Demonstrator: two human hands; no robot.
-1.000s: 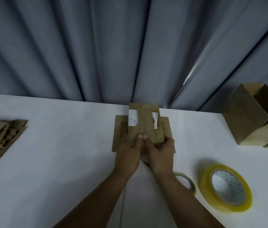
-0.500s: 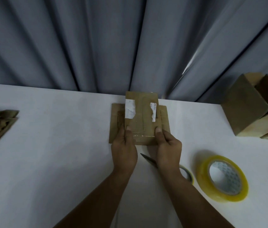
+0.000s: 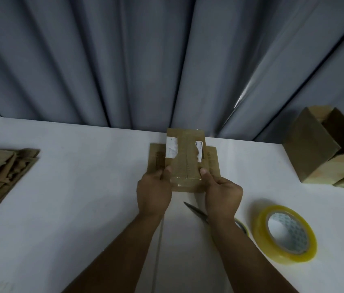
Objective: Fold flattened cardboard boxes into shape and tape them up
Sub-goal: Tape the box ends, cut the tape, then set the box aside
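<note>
A small brown cardboard box (image 3: pixel 184 159) with torn white label scraps and clear tape on top stands at the middle of the white table (image 3: pixel 82 197), its side flaps spread out. My left hand (image 3: pixel 154 192) grips its near left corner, thumb on top. My right hand (image 3: pixel 221 194) grips the near right corner the same way. A yellow-edged roll of clear tape (image 3: pixel 286 230) lies to the right of my right forearm. Scissors (image 3: pixel 196 211) lie partly hidden under my right wrist.
A stack of flattened cardboard (image 3: pixel 0 174) lies at the table's left edge. Folded cardboard boxes (image 3: pixel 327 153) stand at the right edge. A grey curtain (image 3: pixel 167 60) hangs behind the table's far edge.
My hands moved apart from the middle of the box's near edge to its two near corners. The thumbs now sit on top at the left and right sides.
</note>
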